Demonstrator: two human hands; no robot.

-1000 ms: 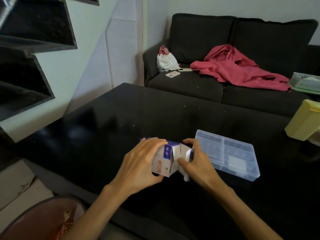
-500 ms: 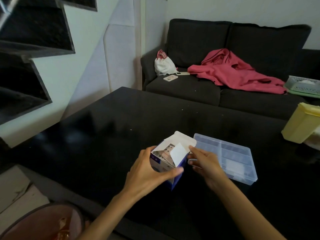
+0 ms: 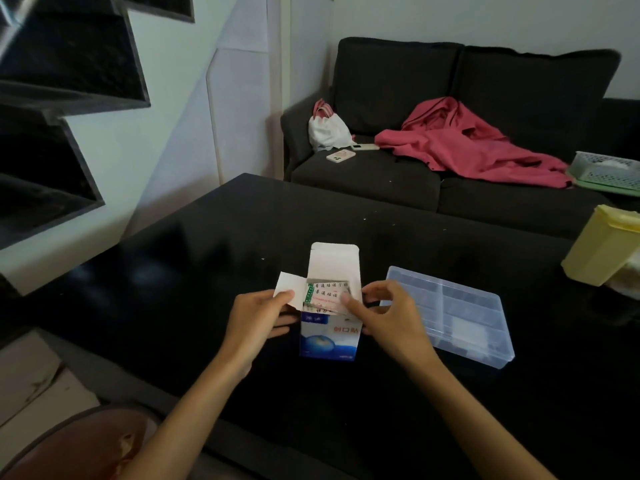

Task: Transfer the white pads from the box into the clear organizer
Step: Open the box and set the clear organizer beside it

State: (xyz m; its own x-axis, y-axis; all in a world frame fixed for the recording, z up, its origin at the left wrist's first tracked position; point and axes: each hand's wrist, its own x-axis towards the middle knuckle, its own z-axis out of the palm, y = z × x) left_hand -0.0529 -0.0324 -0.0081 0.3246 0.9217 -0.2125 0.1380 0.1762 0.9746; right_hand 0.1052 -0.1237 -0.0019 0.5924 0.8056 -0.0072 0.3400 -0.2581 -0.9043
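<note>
Table (image 3: pixel 207 258): black and glossy, you work near its front edge.
Jug (image 3: pixel 604 249): yellow, it stands at the right edge of the table, well apart from your hands.
Sofa (image 3: pixel 398 174): dark, behind the table; on it lie a white bag (image 3: pixel 327 131), a phone (image 3: pixel 340 155) and a red cloth (image 3: pixel 467 143).
Basket (image 3: pixel 606 169): pale green, at the right end of the sofa.
Way between: nothing lies on the table between box and organizer.
Box (image 3: pixel 329 336): blue and white, it stands upright on the table, with top flaps open.
Pads (image 3: pixel 325 296): a packed stack inside the open box, printed wrappers facing up.
Organizer (image 3: pixel 450 313): clear, lying flat just right of the box; you cannot tell from here if its lid is closed.
Left hand (image 3: pixel 256 323): your fingers grip the left side of the box, and the thumb presses down the left flap.
Right hand (image 3: pixel 388 317): your thumb and index finger reach into the box and pinch the pads; the other fingers are curled loosely.
</note>
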